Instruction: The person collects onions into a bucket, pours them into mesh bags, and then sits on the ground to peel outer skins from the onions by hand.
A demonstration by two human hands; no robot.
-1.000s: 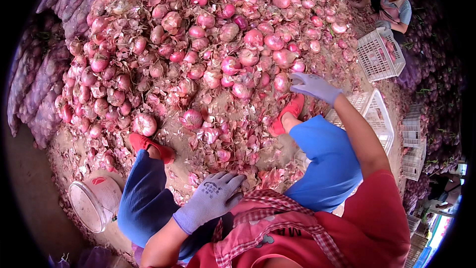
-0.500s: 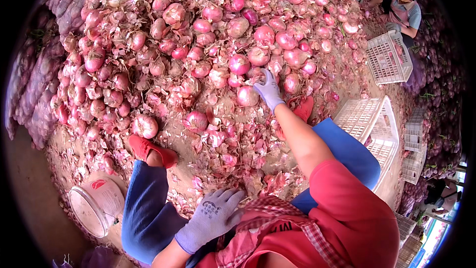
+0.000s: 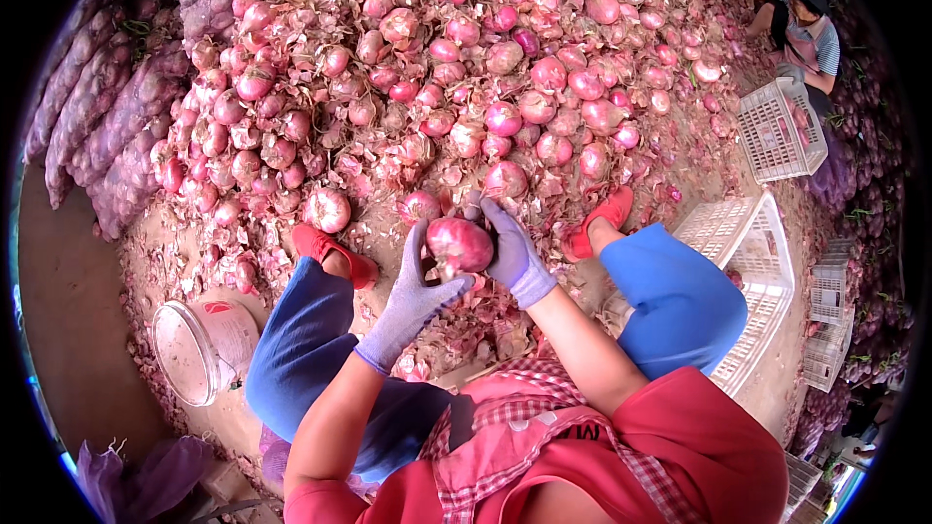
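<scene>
Between my knees a large red onion (image 3: 459,245) is held up by both hands. My left hand (image 3: 419,286), in a pale lilac work glove, cups it from the left with thumb and fingers. From the right, my right hand (image 3: 511,250) in a matching glove closes around its other side, the fingertips partly hidden behind it. Beyond the hands a broad heap of red onions (image 3: 505,121) and loose papery skins spreads over the ground. One loose onion (image 3: 419,206) lies just past my left fingers.
At my left stands a white bucket (image 3: 183,353). A white plastic crate (image 3: 749,262) is beside my right knee. Filled purple mesh sacks (image 3: 107,107) lie at far left. A co-worker (image 3: 808,34) crouches at far right behind another crate (image 3: 780,131).
My right hand has come back from the heap toward me with an onion. My left hand has risen from my lap to meet it, and both now grip the onion.
</scene>
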